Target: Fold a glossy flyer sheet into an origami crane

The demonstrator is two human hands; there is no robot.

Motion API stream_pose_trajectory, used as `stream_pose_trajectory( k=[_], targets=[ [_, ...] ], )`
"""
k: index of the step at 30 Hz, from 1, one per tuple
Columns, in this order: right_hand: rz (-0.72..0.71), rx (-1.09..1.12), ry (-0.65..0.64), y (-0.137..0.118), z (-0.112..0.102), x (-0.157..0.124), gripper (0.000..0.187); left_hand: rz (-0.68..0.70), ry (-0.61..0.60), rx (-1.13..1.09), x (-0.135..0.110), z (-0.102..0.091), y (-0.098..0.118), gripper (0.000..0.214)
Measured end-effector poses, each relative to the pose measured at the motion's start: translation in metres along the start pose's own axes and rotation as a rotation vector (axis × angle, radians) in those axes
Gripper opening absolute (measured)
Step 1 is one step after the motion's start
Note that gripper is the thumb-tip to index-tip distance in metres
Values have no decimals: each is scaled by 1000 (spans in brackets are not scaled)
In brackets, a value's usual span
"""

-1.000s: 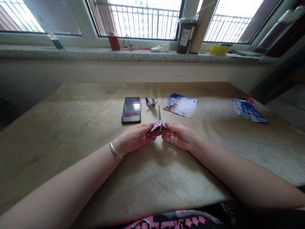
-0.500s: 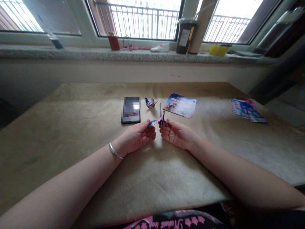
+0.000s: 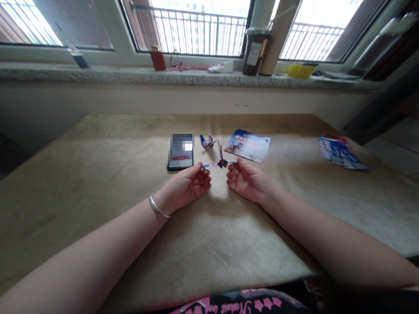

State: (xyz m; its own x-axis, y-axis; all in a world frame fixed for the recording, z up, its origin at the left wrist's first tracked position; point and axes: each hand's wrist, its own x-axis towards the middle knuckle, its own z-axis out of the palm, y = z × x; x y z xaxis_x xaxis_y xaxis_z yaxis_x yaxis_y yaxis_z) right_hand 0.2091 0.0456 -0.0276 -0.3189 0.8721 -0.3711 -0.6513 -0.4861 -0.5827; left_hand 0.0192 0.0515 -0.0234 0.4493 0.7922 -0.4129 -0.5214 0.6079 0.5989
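A small paper crane [image 3: 220, 161] of red, white and blue patterned paper is stretched between my two hands, its wings pulled out sideways and one point standing up. My left hand [image 3: 188, 187], palm up with fingers curled, pinches the left wing tip. My right hand [image 3: 247, 179], also palm up and curled, pinches the right wing tip. Both hands hover just above the tan table [image 3: 98, 183]. A second, finished paper crane [image 3: 207, 141] sits behind them.
A phone [image 3: 180, 151] lies left of the cranes. A printed sheet of paper [image 3: 249, 145] lies right of them, and a packet of papers [image 3: 340, 151] near the right edge. The windowsill [image 3: 131, 75] behind holds a red cup, a jar and small items.
My hands have moved apart and turned palm up. The crane's wings have been pulled out from a bunched fold to a flat spread, a little farther from me.
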Motion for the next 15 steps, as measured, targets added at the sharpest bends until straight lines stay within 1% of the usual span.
stream_pose_trajectory(
  k=[4, 6, 8, 11, 13, 15],
  targets=[
    [3, -34, 17, -1, -1, 1, 34, 2, -11, -15, 1, -1, 0, 37],
    [0, -134, 23, -1, -2, 1, 29, 14, -37, -29, 1, -2, 0, 36],
    [-48, -280, -3, -1, -4, -1, 25, 37, -50, -43, 1, -3, 1, 36],
    [-158, -490, -69, 1, -7, -3, 37, 71, -43, -56, 1, -4, 2, 37],
    [-201, -579, -91, 1, -9, -3, 45, 79, -38, -57, 0, -4, 3, 34],
    [-223, -654, -84, 2, -11, -2, 44, 73, -39, -46, 0, -6, 3, 31]
  ],
)
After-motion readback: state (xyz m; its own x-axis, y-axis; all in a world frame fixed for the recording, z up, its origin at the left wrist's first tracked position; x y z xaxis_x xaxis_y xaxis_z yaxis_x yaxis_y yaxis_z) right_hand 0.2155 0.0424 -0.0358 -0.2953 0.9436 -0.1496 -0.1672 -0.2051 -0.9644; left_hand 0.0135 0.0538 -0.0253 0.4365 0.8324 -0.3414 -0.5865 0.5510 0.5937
